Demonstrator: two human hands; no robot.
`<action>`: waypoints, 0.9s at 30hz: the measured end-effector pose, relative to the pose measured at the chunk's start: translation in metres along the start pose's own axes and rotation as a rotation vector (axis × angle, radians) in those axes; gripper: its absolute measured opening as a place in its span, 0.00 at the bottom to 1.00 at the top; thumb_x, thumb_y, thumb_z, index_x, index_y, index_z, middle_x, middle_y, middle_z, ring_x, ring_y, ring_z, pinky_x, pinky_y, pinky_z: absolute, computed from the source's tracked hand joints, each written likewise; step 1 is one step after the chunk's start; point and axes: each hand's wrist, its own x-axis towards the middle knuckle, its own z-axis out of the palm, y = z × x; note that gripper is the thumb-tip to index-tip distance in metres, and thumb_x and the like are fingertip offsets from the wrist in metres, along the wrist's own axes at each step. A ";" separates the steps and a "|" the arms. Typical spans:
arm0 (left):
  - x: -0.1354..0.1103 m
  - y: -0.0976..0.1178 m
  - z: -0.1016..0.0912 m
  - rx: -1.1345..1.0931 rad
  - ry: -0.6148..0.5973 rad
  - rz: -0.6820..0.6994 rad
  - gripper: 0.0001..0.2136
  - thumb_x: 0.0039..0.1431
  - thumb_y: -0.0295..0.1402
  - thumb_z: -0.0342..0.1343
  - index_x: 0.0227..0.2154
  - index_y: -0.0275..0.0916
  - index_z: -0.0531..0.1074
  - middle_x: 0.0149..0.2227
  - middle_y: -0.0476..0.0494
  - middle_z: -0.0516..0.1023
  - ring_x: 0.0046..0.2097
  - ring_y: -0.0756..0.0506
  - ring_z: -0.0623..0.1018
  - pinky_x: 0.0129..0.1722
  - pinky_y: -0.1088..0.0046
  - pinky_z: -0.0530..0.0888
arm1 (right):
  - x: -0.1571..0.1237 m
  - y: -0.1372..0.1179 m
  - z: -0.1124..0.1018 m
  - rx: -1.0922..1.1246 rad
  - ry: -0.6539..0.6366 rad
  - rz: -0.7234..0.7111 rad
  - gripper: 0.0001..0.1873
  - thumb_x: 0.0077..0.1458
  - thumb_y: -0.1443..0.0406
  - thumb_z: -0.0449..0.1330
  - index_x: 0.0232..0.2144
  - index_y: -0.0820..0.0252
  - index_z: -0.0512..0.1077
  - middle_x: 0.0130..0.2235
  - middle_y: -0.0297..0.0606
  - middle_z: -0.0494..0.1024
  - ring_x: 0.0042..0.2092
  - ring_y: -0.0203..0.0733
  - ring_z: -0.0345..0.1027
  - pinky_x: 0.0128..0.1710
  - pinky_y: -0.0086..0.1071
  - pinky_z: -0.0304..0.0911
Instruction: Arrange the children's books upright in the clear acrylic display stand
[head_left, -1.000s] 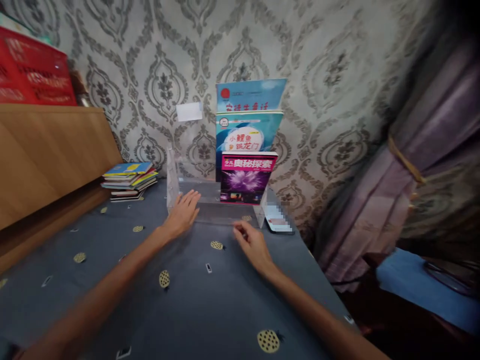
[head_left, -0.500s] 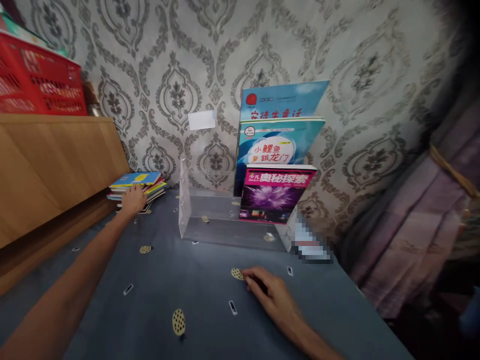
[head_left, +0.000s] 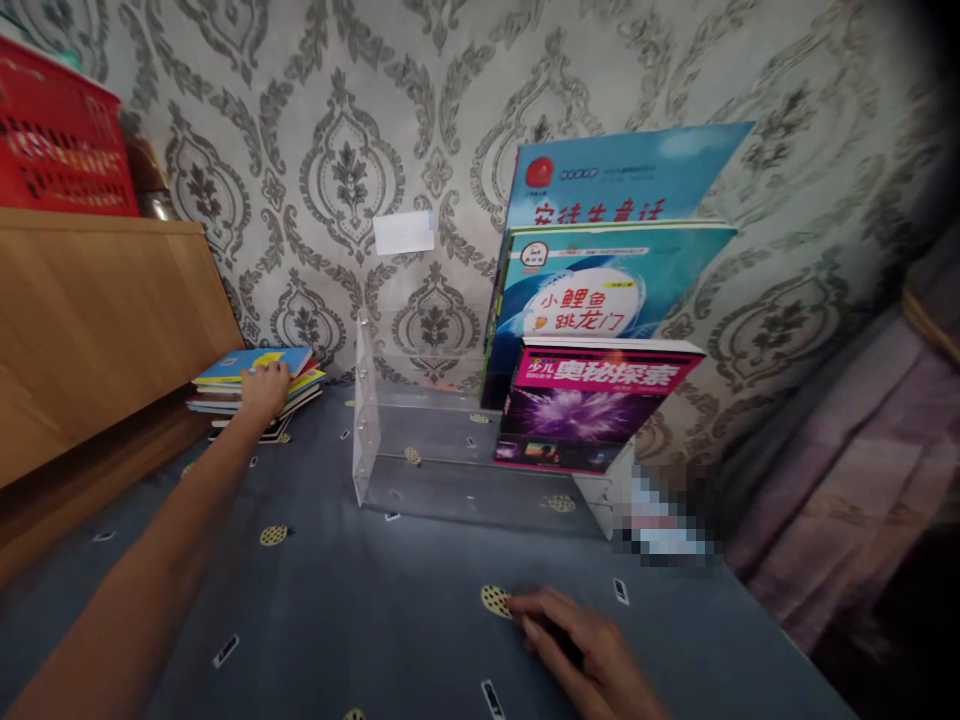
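At the far left, my left hand (head_left: 265, 392) reaches out to a stack of books (head_left: 206, 402), its fingers bent over the near edge of the top book (head_left: 251, 362), which has a blue and yellow cover. The thumb is hidden. My right hand (head_left: 581, 640) hovers low over or rests on the tablecloth, fingers loosely bent, thumb and forefinger slightly apart, holding nothing. Beyond it stands a clear acrylic book rack (head_left: 365, 420). Its right side holds a magenta book (head_left: 592, 405), a teal book (head_left: 622, 280) behind it and a taller blue book (head_left: 630, 165) at the back.
A wooden cabinet (head_left: 105, 310) borders the left side, with a red basket (head_left: 64, 140) on top. Patterned wallpaper (head_left: 442, 130) rises behind the rack, bearing a white paper (head_left: 403, 232). A pixelated item (head_left: 664, 520) lies right of the rack. A tied curtain (head_left: 832, 440) hangs at the right.
The view has moved closer and tilted, so the rack and its books look larger. My left hand stays at the stack, its fingers now farther over the top book. My right hand appears lower in view.
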 end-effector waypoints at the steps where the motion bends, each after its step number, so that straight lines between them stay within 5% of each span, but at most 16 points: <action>1: 0.000 -0.001 -0.001 0.020 0.001 0.010 0.20 0.63 0.26 0.38 0.50 0.22 0.69 0.49 0.12 0.73 0.52 0.22 0.75 0.48 0.40 0.66 | 0.000 0.001 0.000 -0.001 0.002 -0.001 0.18 0.65 0.51 0.51 0.40 0.50 0.78 0.37 0.40 0.81 0.38 0.45 0.77 0.39 0.35 0.72; 6: -0.018 -0.005 -0.015 0.141 0.005 0.065 0.18 0.61 0.25 0.40 0.48 0.27 0.71 0.46 0.18 0.77 0.48 0.28 0.78 0.49 0.46 0.68 | 0.000 -0.001 0.002 -0.003 0.009 0.005 0.18 0.65 0.52 0.51 0.40 0.51 0.78 0.37 0.41 0.81 0.38 0.47 0.77 0.40 0.37 0.72; 12: -0.067 -0.012 -0.039 0.239 -0.012 0.163 0.15 0.61 0.30 0.49 0.48 0.29 0.70 0.47 0.20 0.77 0.50 0.27 0.77 0.53 0.44 0.66 | 0.000 -0.008 0.000 -0.006 -0.013 -0.008 0.19 0.64 0.52 0.51 0.39 0.53 0.78 0.39 0.42 0.81 0.41 0.48 0.76 0.42 0.38 0.71; 19: -0.126 -0.009 -0.060 0.263 0.009 0.210 0.19 0.63 0.21 0.40 0.51 0.33 0.71 0.49 0.25 0.77 0.51 0.31 0.77 0.54 0.47 0.66 | 0.000 -0.015 -0.001 -0.009 -0.007 -0.046 0.18 0.65 0.54 0.51 0.39 0.54 0.78 0.39 0.42 0.81 0.41 0.48 0.75 0.43 0.39 0.70; 27: -0.180 -0.005 -0.062 0.234 0.029 0.238 0.20 0.64 0.22 0.40 0.53 0.31 0.72 0.51 0.23 0.76 0.52 0.29 0.77 0.53 0.45 0.68 | -0.002 -0.018 -0.001 -0.028 -0.001 -0.077 0.17 0.64 0.56 0.51 0.39 0.55 0.77 0.39 0.41 0.81 0.41 0.48 0.75 0.43 0.39 0.70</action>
